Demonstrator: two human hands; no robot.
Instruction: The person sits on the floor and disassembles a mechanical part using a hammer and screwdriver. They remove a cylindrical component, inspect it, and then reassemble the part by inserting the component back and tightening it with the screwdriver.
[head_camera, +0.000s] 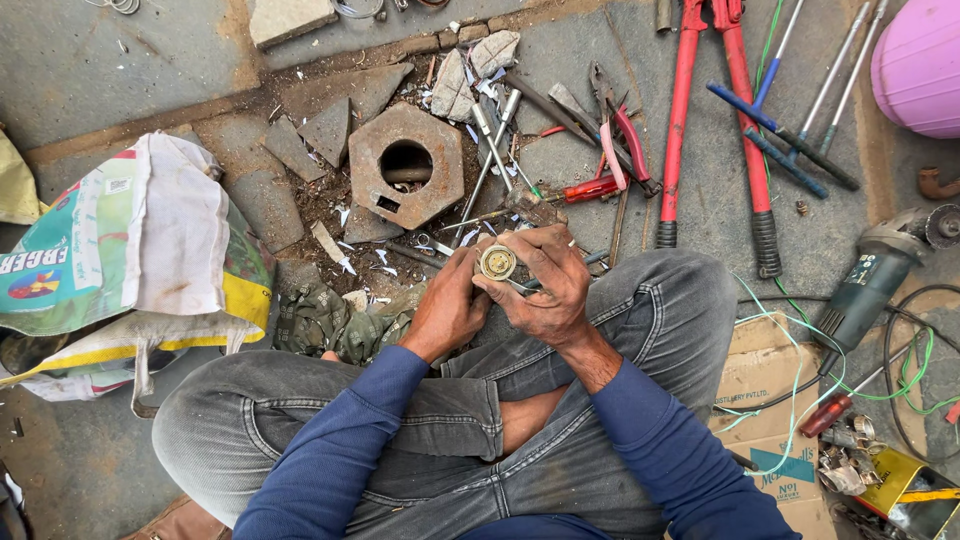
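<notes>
Cross-legged on the concrete floor (90, 70), I hold a small round brass fitting (497, 262) up over my knees, its face turned toward me. By my judgement I am mid-way through working this part by hand, turning or prying at it; what it calls for now is a firm grip and a steady wrist so it does not slip.

My left hand (447, 308) is curled shut around the fitting's underside. My right hand (545, 283) is closed over it from three o'clock, thumb and forefinger pinched on the rim; whether a thin tool lies in those fingers I cannot tell.

At eleven o'clock lies a big rusty hex nut (405, 165). Pliers (620, 135) sit at one o'clock, red bolt cutters (715, 120) beyond them, a grinder (875, 275) at three.
</notes>
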